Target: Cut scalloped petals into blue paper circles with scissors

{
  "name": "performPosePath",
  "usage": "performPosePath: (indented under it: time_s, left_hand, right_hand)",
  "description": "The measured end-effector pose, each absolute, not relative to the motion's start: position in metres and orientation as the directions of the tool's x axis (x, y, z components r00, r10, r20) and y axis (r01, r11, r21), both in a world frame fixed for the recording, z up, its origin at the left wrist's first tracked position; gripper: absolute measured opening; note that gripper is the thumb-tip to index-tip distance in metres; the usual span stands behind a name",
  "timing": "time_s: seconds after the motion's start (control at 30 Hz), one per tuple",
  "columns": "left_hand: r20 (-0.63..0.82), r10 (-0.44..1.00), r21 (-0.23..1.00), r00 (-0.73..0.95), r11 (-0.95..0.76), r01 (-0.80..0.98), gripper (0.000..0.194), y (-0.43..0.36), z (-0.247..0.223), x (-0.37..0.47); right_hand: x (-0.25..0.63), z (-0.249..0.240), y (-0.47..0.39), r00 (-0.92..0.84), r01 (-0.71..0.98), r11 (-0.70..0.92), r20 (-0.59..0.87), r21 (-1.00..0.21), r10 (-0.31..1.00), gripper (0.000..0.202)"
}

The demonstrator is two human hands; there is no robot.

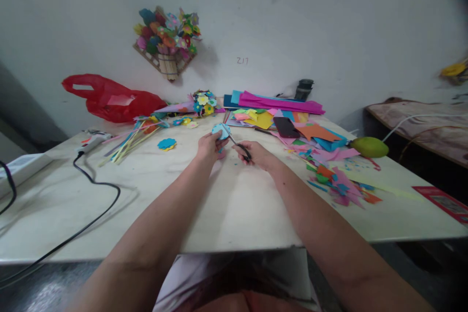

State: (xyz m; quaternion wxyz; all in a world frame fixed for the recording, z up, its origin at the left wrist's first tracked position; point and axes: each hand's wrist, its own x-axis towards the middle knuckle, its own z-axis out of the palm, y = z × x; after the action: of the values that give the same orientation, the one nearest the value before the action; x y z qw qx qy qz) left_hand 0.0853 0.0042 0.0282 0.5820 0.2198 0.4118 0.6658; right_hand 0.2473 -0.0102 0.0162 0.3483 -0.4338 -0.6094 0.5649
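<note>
Between the fingers of my left hand [209, 146] is a light blue paper piece [218, 130] with a rounded outline. My right hand [259, 154] is closed round the dark handles of a pair of scissors [244, 151]. Their metal blades reach up and left to the blue paper; how far apart the blades are is too small to tell. A bit of pink paper [221, 154] shows just below my left fingers. To the left on the table lie blue and yellow scalloped paper flowers [167, 144], one over the other.
Paper scraps [343, 185] and a dark phone [286, 127] lie to the right, near a green fruit [369, 147]. At left are a hot glue gun [93, 142] with its black cord, paper strips [127, 144] and a red plastic bag [113, 100]. Coloured sheets [281, 103] line the back.
</note>
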Motion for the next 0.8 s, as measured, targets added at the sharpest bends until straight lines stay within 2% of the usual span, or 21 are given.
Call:
performPosePath:
  time_s: [0.8]
  left_hand:
    - [-0.23, 0.941, 0.777, -0.247, 0.025, -0.63, 0.01, 0.0018, 0.0321, 0.0872]
  right_hand:
    - [0.2491, 0.0112, -0.0052, -0.407, 0.073, -0.022, -0.05, -0.997, 0.912, 0.012]
